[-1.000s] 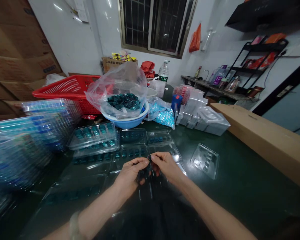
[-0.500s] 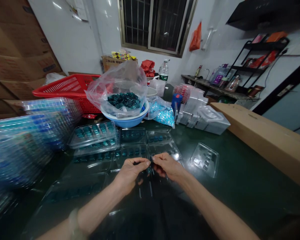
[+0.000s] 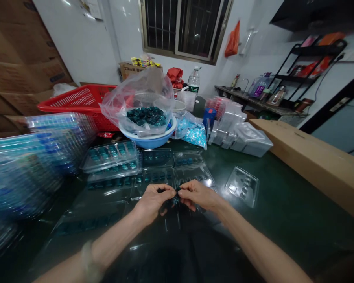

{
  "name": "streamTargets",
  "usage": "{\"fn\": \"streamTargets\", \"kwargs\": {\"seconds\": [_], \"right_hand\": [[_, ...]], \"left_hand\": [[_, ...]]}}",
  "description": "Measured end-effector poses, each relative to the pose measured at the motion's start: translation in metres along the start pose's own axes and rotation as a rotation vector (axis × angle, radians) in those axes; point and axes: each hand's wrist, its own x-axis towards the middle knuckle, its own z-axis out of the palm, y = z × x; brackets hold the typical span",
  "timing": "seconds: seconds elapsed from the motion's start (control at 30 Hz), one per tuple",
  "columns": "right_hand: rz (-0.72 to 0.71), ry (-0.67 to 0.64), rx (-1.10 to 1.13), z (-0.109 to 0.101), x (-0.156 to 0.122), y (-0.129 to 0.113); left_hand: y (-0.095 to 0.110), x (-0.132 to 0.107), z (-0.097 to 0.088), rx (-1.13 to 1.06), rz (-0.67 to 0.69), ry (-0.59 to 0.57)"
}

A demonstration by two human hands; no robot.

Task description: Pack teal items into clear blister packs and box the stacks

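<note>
My left hand (image 3: pixel 155 200) and my right hand (image 3: pixel 199 194) meet fingertip to fingertip over clear plastic trays. Both are closed in a pinch. A dark speck shows at the right fingertips, too small to name, and whatever the left fingers hold is hidden. Just beyond the hands lies a clear tray (image 3: pixel 191 175), with another tray (image 3: pixel 155 179) holding a row of dark teal pieces to its left. Behind them, a blue basin (image 3: pixel 155 142) carries an open plastic bag (image 3: pixel 115 108) full of dark teal pieces (image 3: pixel 147 116).
Stacked clear packs (image 3: pixel 23 173) line the left side, near a red basket (image 3: pixel 76 100). Filled trays (image 3: pixel 110 155) are piled left of centre. A lone clear tray (image 3: pixel 242 186) lies at right, before a long cardboard box (image 3: pixel 312 161). A bag of light-blue bits (image 3: pixel 191 131) sits behind.
Both hands stay pinched together at nearly the same spot, with only small finger shifts. The view has moved slightly.
</note>
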Motion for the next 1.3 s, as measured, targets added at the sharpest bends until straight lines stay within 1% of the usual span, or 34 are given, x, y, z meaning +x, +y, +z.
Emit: {"fn": "streamTargets", "kwargs": {"seconds": [0.1, 0.27, 0.33, 0.43, 0.5, 0.63, 0.8, 0.93, 1.03, 1.13, 1.2, 1.3], "right_hand": [[0.02, 0.067, -0.031, 0.008, 0.002, 0.002], [-0.014, 0.208, 0.002, 0.025, 0.005, 0.0], [-0.039, 0.192, 0.091, 0.026, 0.002, -0.006], [-0.05, 0.067, 0.313, 0.02, -0.003, -0.012], [-0.023, 0.031, 0.428, 0.016, -0.004, -0.012], [0.017, 0.116, 0.524, 0.012, 0.001, -0.004], [-0.016, 0.157, 0.491, 0.014, 0.003, -0.002], [-0.061, 0.22, 0.404, 0.018, 0.001, -0.007], [-0.077, 0.27, 0.413, 0.021, 0.0, -0.009], [-0.106, 0.323, 0.423, 0.024, 0.0, -0.011], [-0.14, 0.355, 0.4, 0.025, -0.001, -0.012], [-0.188, 0.409, 0.332, 0.03, -0.004, -0.014]], "left_hand": [[-0.002, 0.003, -0.002, 0.01, 0.001, -0.004], [-0.004, 0.007, -0.007, 0.023, 0.024, 0.004], [-0.004, 0.007, -0.009, 0.03, 0.046, 0.013], [-0.002, 0.006, -0.012, 0.045, 0.086, 0.032], [-0.001, 0.005, -0.012, 0.06, 0.111, 0.048], [-0.001, 0.003, -0.01, 0.09, 0.136, 0.076], [0.0, 0.001, -0.008, 0.068, 0.108, 0.079], [0.001, -0.003, -0.006, -0.016, 0.044, 0.086], [0.002, -0.008, -0.004, -0.096, -0.009, 0.05], [0.002, -0.013, -0.004, -0.247, -0.104, 0.016], [0.001, -0.014, -0.005, -0.372, -0.15, -0.034], [-0.002, -0.013, -0.005, -0.521, -0.166, -0.167]]}}
